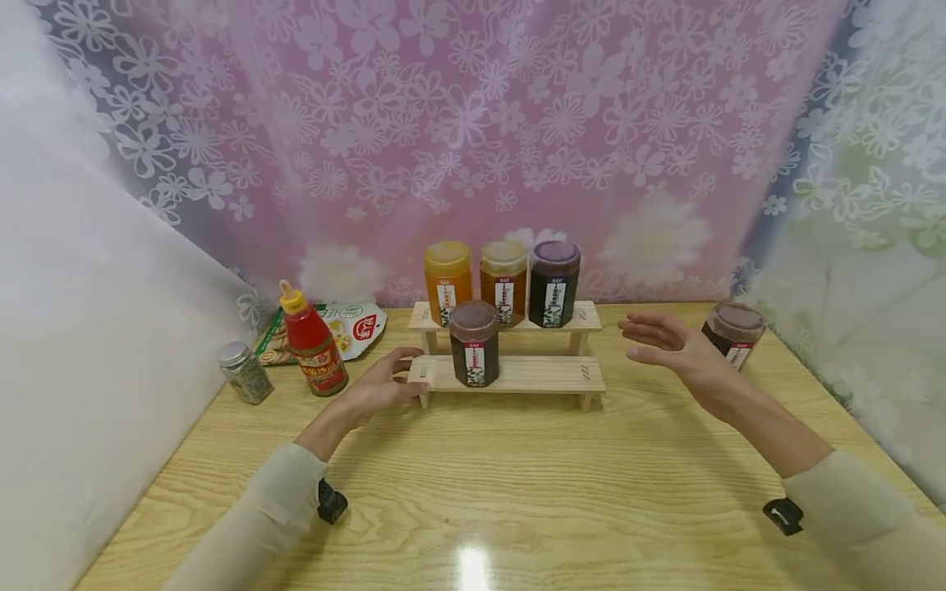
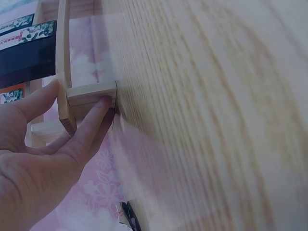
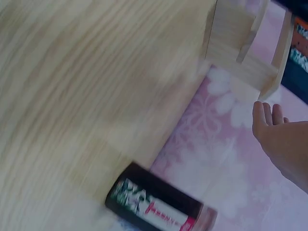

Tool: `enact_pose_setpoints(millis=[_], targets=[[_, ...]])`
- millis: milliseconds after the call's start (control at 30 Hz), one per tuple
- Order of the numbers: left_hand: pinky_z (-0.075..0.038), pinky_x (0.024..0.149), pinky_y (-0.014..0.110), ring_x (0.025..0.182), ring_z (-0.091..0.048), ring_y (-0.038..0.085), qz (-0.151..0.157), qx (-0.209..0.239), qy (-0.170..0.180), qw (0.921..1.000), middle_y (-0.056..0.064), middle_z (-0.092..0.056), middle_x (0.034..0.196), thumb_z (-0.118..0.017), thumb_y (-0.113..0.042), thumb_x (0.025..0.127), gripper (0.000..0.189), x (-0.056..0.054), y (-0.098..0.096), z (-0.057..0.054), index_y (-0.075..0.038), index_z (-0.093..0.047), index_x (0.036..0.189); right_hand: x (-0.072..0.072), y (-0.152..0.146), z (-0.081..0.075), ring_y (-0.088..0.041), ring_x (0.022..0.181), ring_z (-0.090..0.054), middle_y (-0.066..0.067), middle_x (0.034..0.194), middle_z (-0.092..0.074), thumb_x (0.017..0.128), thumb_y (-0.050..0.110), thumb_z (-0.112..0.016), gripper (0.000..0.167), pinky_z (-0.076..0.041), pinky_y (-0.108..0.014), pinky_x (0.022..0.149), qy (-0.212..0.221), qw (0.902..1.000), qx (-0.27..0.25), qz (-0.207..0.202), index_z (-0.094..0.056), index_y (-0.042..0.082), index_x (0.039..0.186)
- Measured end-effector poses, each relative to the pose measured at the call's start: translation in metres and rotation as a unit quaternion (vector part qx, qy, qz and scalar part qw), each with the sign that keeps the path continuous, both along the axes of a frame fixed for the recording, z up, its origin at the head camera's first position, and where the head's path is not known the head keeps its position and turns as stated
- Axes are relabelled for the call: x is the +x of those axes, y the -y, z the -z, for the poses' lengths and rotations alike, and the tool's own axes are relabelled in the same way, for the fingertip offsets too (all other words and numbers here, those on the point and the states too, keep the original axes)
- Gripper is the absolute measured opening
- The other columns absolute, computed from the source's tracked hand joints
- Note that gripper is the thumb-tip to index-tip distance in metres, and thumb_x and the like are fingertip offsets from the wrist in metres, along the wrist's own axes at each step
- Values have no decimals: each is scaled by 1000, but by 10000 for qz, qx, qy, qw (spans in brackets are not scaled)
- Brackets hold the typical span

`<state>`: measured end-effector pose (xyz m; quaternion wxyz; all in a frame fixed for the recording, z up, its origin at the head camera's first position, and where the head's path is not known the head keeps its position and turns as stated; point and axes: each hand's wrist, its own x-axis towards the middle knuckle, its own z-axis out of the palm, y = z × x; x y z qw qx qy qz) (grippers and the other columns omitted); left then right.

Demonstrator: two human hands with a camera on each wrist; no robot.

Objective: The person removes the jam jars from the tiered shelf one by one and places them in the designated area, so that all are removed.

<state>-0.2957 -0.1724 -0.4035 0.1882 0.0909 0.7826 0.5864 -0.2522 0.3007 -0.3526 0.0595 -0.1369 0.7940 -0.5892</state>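
Note:
A two-tier wooden shelf (image 1: pixel 543 373) stands near the curtain. My left hand (image 1: pixel 377 386) holds the left end of its lower board; in the left wrist view the thumb lies on the board's top, with fingers against the leg (image 2: pixel 94 94) beneath. One dark jar (image 1: pixel 475 349) with a brownish lid sits on the lower tier. On the upper tier stand a yellow-lidded jar (image 1: pixel 447 279), an amber jar (image 1: pixel 504 283) and a purple-lidded dark jar (image 1: pixel 554 283). My right hand (image 1: pixel 683 353) hovers right of the shelf with loosely extended fingers, holding nothing.
Behind the right hand stands another dark jar (image 1: pixel 735 328). At left are a red sauce bottle (image 1: pixel 314 345) with a yellow cap, a small glass spice jar (image 1: pixel 246 376) and green-and-white food packets (image 1: pixel 358 324). Flowered curtains (image 1: pixel 473 148) border the wooden table (image 1: pixel 473 476).

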Motion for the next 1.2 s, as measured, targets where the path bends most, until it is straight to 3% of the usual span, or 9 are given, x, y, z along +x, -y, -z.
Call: enact_pose_setpoints(millis=[133, 200, 367, 467, 567, 733, 933, 1200], targets=[[-55, 104, 47, 139, -48, 43, 23, 48, -19, 10000, 27, -27, 163, -68, -8, 101, 71, 0, 0, 0, -8, -29, 160, -1, 15, 5, -21, 143, -46, -18, 162, -39, 104, 24, -67, 63, -28, -60, 121, 40, 9999, -97, -37, -37, 13, 159], [-55, 104, 47, 139, -48, 43, 48, 59, -43, 10000, 27, -30, 162, -69, -9, 101, 71, 0, 0, 1, -8, -29, 160, -1, 21, 6, -26, 145, -43, -14, 159, -44, 104, 25, -67, 61, -34, -49, 120, 49, 9999, -150, 39, -40, 14, 157], [-54, 105, 48, 141, -45, 44, 101, 56, -73, 9999, 27, -29, 162, -69, -10, 101, 72, -2, 0, 2, -8, -28, 160, -1, 31, 9, -17, 132, -56, -5, 144, -58, 103, 22, -69, 56, -49, -24, 105, -121, 9987, -435, 236, -46, 9, 153], [-53, 106, 50, 143, -42, 45, 104, 86, -73, 9999, 27, -26, 163, -68, -10, 101, 71, -2, 1, 3, -9, -28, 161, -2, 39, 12, -18, 131, -58, -4, 141, -60, 103, 19, -69, 55, -51, -20, 101, -195, 9983, -535, 82, -46, 4, 151], [-52, 107, 50, 145, -39, 45, 87, 94, -72, 9999, 27, -24, 164, -68, -9, 102, 71, -3, 1, 3, -9, -29, 160, -3, 48, 14, -19, 132, -58, -2, 141, -60, 104, 15, -67, 53, -51, -20, 101, -226, 9981, -545, -176, -45, 2, 151], [-53, 106, 49, 144, -41, 45, 70, 76, -37, 9999, 26, -26, 163, -68, -9, 101, 71, -3, 2, 4, -9, -29, 160, -6, 65, 17, -18, 132, -59, -12, 149, -55, 104, 10, -65, 54, -51, -22, 102, -191, 9969, -576, -503, -43, 1, 152], [-53, 106, 48, 145, -40, 44, 48, 70, -19, 10000, 26, -24, 164, -68, -8, 101, 71, -2, 2, 3, -9, -29, 160, -12, 82, 23, -37, 141, -50, -16, 155, -50, 102, 16, -69, 56, -51, -25, 104, -32, 9961, -581, -669, -45, 8, 153], [-54, 105, 47, 139, -47, 42, 40, 115, -5, 9999, 26, -28, 162, -67, -6, 101, 71, -1, 1, 2, -8, -29, 160, -17, 111, 29, -40, 144, -46, -23, 158, -45, 99, 12, -73, 67, -44, -45, 115, 186, 9937, -756, -803, -40, 5, 157]])
